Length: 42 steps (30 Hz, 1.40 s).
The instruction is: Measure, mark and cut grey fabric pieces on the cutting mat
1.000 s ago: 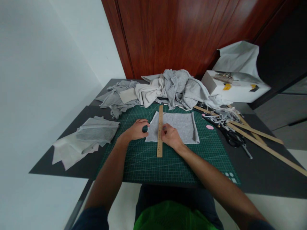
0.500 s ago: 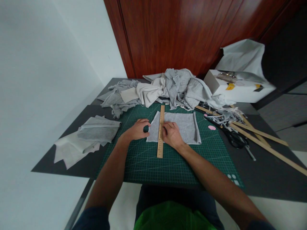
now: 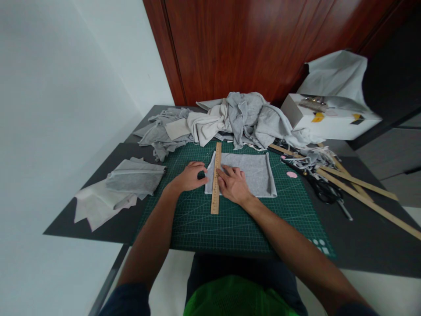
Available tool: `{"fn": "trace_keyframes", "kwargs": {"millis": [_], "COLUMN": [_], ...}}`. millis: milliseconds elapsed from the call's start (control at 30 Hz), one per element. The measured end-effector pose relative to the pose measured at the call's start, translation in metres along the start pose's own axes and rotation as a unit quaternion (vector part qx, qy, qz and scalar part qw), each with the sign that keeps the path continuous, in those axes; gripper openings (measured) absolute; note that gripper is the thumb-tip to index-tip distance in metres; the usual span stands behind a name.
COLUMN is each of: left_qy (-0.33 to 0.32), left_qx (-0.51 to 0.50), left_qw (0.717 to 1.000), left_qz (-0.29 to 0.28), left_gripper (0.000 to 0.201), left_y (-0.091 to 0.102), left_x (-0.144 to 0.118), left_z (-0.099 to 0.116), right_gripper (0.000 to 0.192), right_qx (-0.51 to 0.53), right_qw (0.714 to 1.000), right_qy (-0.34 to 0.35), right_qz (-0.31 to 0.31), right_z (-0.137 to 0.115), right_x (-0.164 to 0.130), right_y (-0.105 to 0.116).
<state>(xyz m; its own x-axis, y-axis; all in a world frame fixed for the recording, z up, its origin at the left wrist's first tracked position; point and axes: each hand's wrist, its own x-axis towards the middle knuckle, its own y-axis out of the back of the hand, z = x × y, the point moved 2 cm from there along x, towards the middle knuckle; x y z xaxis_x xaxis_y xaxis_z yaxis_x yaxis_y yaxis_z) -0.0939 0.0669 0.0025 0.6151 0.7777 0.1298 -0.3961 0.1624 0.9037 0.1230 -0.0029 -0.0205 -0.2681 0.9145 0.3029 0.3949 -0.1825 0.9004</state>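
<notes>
Dark table [image 3: 362, 237], carrying all the work. On it lies a green gridded mat [image 3: 237, 228], near the front edge.

Behind the mat, a heap [image 3: 237, 118] of grey and off-white fabric. To the right of the heap, a white box [image 3: 329, 120] with paper rising behind it. At the left of the table, folded pieces [image 3: 131, 177] of grey cloth, stacked on paler sheets.

Right of the mat, long wooden sticks [image 3: 362, 193] lie slantwise; black scissors [image 3: 324, 191] rest among them, and a small pink disc [image 3: 291, 174] sits on the mat's right part.

Centre of the mat: a grey cloth [image 3: 253, 173], flat, roughly square, its right edge folded up slightly. A wooden ruler [image 3: 215, 177] lies across the cloth's left part, running away from the person and overhanging the cloth at both ends.

Right hand [image 3: 234, 184]: palm down, fingers extended and close together, pressing on the cloth with the fingertips at the ruler's right edge. It grips nothing.

Left hand [image 3: 190, 176]: palm down on the mat just left of the ruler, fingers curled loosely, the tips meeting the cloth's left corner. Whether it pinches the cloth cannot be told.
</notes>
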Motion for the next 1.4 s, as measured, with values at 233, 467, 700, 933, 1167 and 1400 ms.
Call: {"fn": "trace_keyframes", "kwargs": {"millis": [233,467,700,933,1167,1400], "left_qy": [0.004,-0.022,0.019,0.020,0.024,0.035], "left_qx": [-0.008,-0.014,-0.015,-0.020,-0.036,-0.036], "left_qw": [0.993,1.000,0.999,0.999,0.999,0.999], "left_qz": [0.115,0.002,-0.028,-0.031,-0.021,0.003], "left_gripper": [0.022,0.035,0.044,0.049,0.048,0.069], "left_y": [0.000,-0.020,-0.020,-0.020,-0.019,-0.019], "left_x": [0.013,0.027,0.025,0.022,0.019,0.018], "left_z": [0.020,0.034,0.026,0.010,-0.006,-0.008], "right_gripper": [0.046,0.044,0.049,0.046,0.045,0.045], "right_qx": [-0.016,-0.018,-0.005,0.026,0.013,0.014], "right_qw": [1.000,1.000,0.999,0.998,0.999,0.999], "right_qy": [-0.003,-0.010,-0.029,-0.055,-0.051,-0.050], "right_qz": [-0.003,-0.018,-0.034,-0.010,-0.014,-0.016], "right_z": [-0.001,-0.002,-0.003,0.001,0.001,0.000], "right_x": [0.000,0.000,0.000,0.003,0.002,0.002], "right_y": [-0.001,0.000,0.005,0.002,0.001,0.004]}}
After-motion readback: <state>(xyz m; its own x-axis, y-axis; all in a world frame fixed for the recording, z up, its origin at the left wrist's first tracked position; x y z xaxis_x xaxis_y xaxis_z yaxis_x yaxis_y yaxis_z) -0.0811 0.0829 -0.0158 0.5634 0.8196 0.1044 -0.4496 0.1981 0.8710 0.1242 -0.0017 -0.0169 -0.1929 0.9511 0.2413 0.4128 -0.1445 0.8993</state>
